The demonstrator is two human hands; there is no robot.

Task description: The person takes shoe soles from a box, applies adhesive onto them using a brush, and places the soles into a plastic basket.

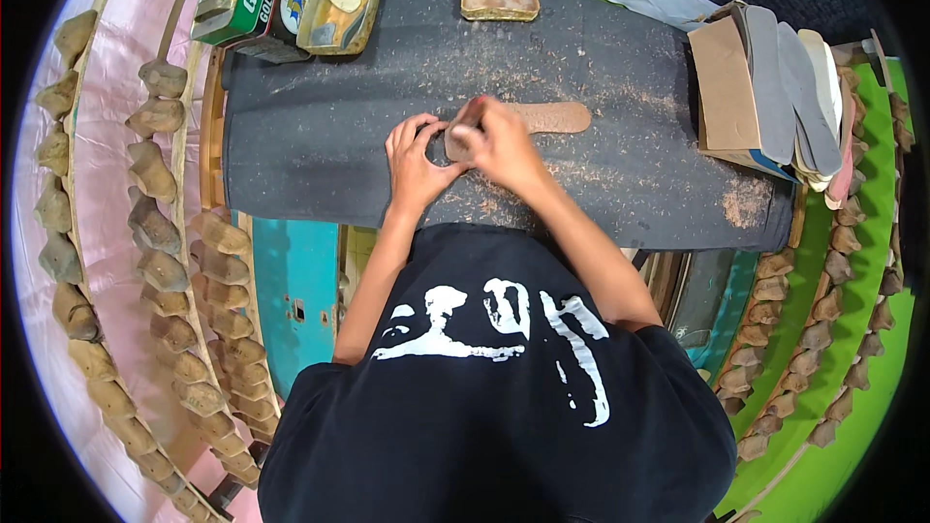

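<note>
A brown, speckled shoe insole (pixel 560 117) lies flat on the dark-covered workbench, its narrower end pointing right. My left hand (pixel 415 161) rests at its left end, fingers spread, with thumb and forefinger curved around the edge. My right hand (pixel 499 142) is closed above the insole's left part and slightly blurred. Whatever its fingers pinch is hidden from me. Both hands cover much of the insole's wider end.
Pale shavings lie scattered over the dark bench cover (pixel 320 136). Along the back stand a green can (pixel 254 0), a tub with a spatula-like piece (pixel 339 10) and a small tray (pixel 500 1). A box (pixel 727 87) of sole sheets stands at right. Shoe lasts (pixel 152 223) line both sides.
</note>
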